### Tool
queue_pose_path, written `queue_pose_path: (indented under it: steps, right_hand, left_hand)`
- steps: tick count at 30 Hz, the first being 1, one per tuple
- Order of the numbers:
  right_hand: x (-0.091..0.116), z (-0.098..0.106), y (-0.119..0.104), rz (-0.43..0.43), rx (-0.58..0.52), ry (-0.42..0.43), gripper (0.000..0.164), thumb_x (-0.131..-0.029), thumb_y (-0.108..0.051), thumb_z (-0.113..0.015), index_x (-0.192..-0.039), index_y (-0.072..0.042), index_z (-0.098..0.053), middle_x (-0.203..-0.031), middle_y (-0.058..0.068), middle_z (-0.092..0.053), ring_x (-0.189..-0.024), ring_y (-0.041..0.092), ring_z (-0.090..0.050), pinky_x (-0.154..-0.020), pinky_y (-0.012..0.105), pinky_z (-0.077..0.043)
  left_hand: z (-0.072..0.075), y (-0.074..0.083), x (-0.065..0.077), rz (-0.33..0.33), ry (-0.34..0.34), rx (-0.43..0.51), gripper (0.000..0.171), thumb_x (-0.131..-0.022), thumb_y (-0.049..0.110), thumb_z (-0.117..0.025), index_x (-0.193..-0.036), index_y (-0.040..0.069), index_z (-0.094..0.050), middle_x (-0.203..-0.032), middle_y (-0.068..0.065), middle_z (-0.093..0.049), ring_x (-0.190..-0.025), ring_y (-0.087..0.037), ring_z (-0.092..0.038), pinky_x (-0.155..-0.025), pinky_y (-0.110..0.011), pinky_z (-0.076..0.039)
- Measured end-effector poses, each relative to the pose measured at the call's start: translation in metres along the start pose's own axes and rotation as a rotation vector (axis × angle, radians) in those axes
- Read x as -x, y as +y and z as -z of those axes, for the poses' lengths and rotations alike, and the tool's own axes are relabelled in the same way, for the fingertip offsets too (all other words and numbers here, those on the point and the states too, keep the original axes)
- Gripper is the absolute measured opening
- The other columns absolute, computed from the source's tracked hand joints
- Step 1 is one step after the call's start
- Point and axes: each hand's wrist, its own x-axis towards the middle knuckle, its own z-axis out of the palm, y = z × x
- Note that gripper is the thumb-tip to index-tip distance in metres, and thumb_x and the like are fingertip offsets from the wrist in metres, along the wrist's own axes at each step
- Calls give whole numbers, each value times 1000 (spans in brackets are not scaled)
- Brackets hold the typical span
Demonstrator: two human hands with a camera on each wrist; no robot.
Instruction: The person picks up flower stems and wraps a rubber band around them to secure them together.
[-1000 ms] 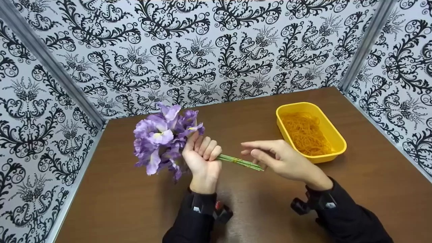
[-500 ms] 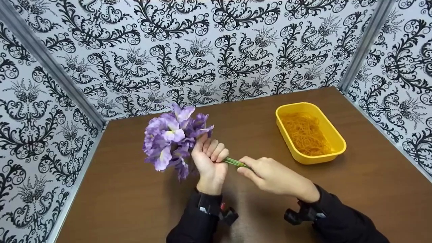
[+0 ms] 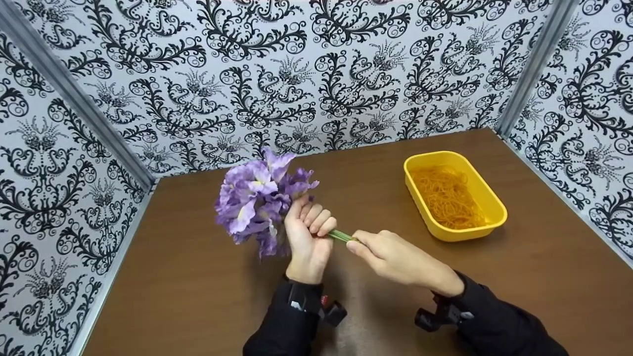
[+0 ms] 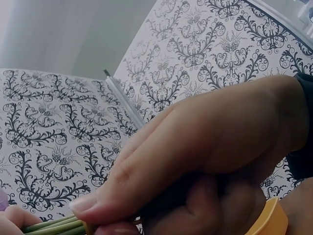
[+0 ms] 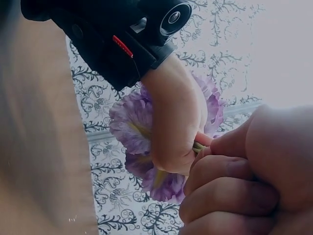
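A bunch of purple irises (image 3: 252, 198) tilts left over the table, its blossoms just beyond my left hand (image 3: 310, 237). The left fingers curl round the green stems (image 3: 341, 236) close under the blooms. My right hand (image 3: 395, 254) grips the lower end of the stems, thumb and fingers wrapped over them, so the stem tips are hidden. In the left wrist view the right thumb (image 4: 88, 205) presses at a thin yellowish band (image 4: 88, 227) around the stems (image 4: 58, 226). The right wrist view shows the blossoms (image 5: 132, 122) behind the left hand (image 5: 176, 117).
A yellow tub (image 3: 487, 193) holding a heap of amber rubber bands (image 3: 447, 198) stands on the brown table (image 3: 188, 296) at the right. Patterned panels (image 3: 296, 74) wall in the back and both sides.
The right hand has come in from beside the stem ends, its fingers loose, and now grips them. The left hand and the irises have shifted slightly right.
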Motion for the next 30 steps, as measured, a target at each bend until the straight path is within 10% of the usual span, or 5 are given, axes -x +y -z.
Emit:
queue_pose_path:
  steps: [17,25,30]
  right_hand:
    - [-3,0,-1,-52,-99,40,28,-110,-35,-43,-90,-20,-55,-66,-14,-36,-53,1,-31,-51,20,-25]
    - [-6,0,0,-76,-151,115,30,-110,-34,-42,-89,-17,-54,-63,-12,-43,-52,4,-37,-48,21,-29]
    - [-7,-1,3,-89,-213,166,30,-111,-32,-42,-91,-14,-55,-64,-9,-43,-53,6,-38,-50,22,-30]
  left_hand:
    - [-5,5,-1,15,-24,-85,36,-104,16,-42,-68,16,-39,-55,7,-33,-47,-6,-33,-48,-18,-30]
    - [-8,4,4,-33,-83,-215,10,-104,11,-45,-101,6,-53,-79,-3,-52,-78,-20,-53,-73,-31,-47]
    - [-10,4,6,-40,-123,-356,27,-103,7,-44,-130,0,-46,-106,-9,-61,-95,-22,-59,-89,-32,-52]
